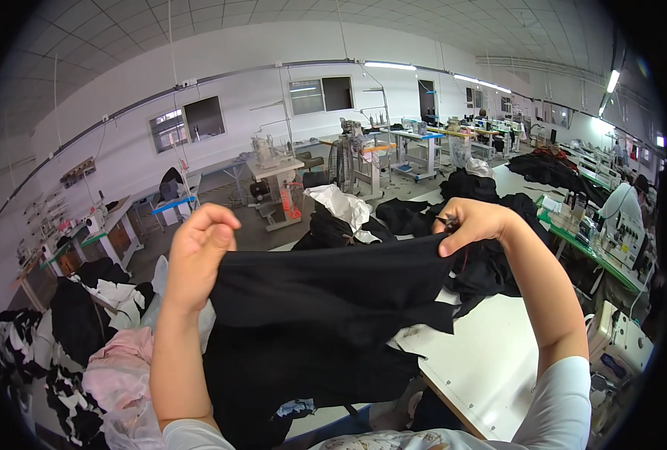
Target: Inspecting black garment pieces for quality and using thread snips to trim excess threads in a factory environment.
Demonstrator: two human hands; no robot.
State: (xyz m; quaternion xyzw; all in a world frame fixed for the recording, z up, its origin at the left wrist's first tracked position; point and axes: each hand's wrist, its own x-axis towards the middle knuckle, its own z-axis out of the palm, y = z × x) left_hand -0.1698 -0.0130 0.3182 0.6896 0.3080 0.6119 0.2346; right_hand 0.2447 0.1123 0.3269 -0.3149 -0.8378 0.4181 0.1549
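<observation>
A piece of black fabric (326,300) is stretched between my hands, its upper edge nearly straight and its lower part hanging in front of me. My left hand (202,251) has curled fingers at the upper left corner of the cloth; its exact grip is partly hidden. At the other corner my right hand (472,225) pinches the edge between thumb and fingers. A small dark pointed object (449,222) shows among the right fingers, too small to name. Behind the cloth lie heaps of black fabric (491,262) and a crumpled white sheet (341,206).
A white worktable (491,352) extends at my right, with a sewing machine (622,337) beside it. Pink fabric (123,367) and black-and-white cloth scraps (71,397) are piled at the left. Further machine tables (277,180) stand along the back wall.
</observation>
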